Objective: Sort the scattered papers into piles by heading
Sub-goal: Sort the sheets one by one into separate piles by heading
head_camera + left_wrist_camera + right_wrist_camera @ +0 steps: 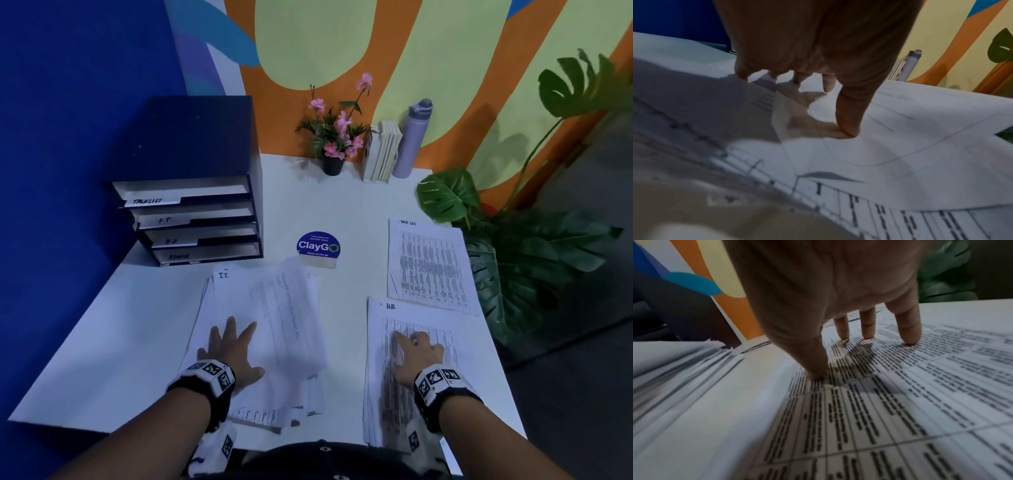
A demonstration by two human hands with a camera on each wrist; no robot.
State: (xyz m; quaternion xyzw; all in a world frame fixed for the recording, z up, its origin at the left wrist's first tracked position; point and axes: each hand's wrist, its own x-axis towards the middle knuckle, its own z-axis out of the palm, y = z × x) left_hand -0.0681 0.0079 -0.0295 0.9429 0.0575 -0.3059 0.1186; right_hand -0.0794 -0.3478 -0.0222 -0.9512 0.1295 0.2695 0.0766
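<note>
While my left hand (230, 356) lies flat, fingers spread, on the loose I.T. pile (274, 329), my right hand (416, 356) presses straight fingertips (908, 339) onto the HR pile (411, 387); neither grips.

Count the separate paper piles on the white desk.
3: messy I.T.-headed pile under the left hand; HR-headed pile under the right hand; Task List-headed pile behind it. Hidden sheets possible.

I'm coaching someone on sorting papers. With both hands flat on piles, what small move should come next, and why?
Probably lift the top sheet off the loose pile under the left hand: its sheets lie askew under an I.T. heading, while the HR pile under the right hand and the Task List pile look squared.
</note>
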